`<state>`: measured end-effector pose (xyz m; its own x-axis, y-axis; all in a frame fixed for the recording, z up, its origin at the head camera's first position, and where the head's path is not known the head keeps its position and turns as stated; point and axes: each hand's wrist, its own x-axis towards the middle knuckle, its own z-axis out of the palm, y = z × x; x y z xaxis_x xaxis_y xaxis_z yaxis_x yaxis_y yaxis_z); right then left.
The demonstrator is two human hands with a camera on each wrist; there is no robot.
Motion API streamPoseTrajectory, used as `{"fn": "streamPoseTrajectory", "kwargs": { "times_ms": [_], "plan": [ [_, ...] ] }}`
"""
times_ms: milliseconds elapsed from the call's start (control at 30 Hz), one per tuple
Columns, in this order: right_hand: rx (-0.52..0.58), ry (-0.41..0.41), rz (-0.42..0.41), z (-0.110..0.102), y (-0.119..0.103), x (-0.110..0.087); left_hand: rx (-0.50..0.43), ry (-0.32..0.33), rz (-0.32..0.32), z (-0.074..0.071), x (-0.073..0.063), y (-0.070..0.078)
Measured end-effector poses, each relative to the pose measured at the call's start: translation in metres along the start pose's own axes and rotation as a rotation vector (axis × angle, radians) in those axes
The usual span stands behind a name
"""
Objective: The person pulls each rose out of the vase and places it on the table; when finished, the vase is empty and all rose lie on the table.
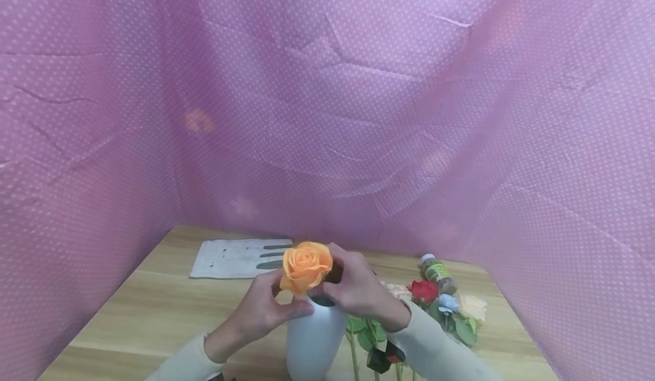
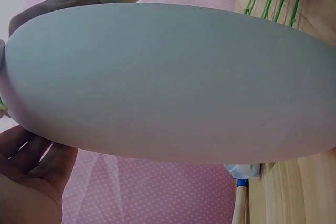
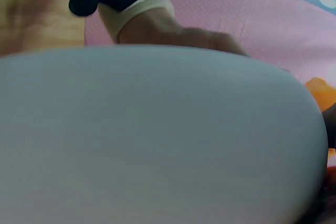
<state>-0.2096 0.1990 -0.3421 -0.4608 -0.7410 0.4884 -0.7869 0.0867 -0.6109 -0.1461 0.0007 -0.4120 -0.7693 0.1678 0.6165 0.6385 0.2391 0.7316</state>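
An orange rose [image 1: 306, 267] stands over the mouth of a tall white vase [image 1: 313, 341], its head just above the rim. My left hand [image 1: 258, 307] curls round the rose's left side, thumb in front under the bloom by the vase rim. From the right, my right hand [image 1: 358, 287] holds the rose low, its thumb under the bloom and its forefinger behind. At the vase's narrow end in the left wrist view, a bit of green stem [image 2: 3, 104] shows between fingertips. In both wrist views the vase hides most of the fingers' grip.
A white cloth with dark green stripes [image 1: 235, 259] lies behind on the wooden table [image 1: 153, 313]. To the right lie a red rose [image 1: 423, 291], a light blue rose [image 1: 448, 303], pale roses [image 1: 473, 308] and green stems. A clear bottle [image 1: 437, 273] lies beyond them.
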Motion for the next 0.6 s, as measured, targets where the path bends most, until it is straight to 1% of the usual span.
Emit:
{"fn": "streamPoseTrajectory", "kwargs": {
  "times_ms": [67, 133, 300, 400, 500, 600],
  "plan": [
    [0.066, -0.014, 0.047, 0.0015, -0.0017, 0.0003, 0.000, -0.004, 0.005, -0.0003, -0.0005, -0.0008],
    [0.096, -0.031, 0.075, 0.0012, -0.0039, 0.0015, -0.009, -0.004, 0.014, -0.0006, 0.0000, -0.0008],
    [0.025, -0.046, 0.090, -0.0037, -0.0088, 0.0055, -0.044, -0.003, 0.065, -0.0003, 0.0033, -0.0001],
    [0.012, -0.043, 0.084, -0.0042, -0.0092, 0.0068, -0.056, -0.008, 0.095, 0.0002, 0.0041, -0.0006],
    [0.050, -0.024, 0.076, -0.0017, -0.0076, 0.0068, -0.058, -0.005, 0.059, 0.0004, 0.0024, -0.0004],
    [0.141, -0.007, 0.073, 0.0016, -0.0047, 0.0059, -0.055, -0.003, -0.012, 0.0006, -0.0005, 0.0013]
  ]
}}
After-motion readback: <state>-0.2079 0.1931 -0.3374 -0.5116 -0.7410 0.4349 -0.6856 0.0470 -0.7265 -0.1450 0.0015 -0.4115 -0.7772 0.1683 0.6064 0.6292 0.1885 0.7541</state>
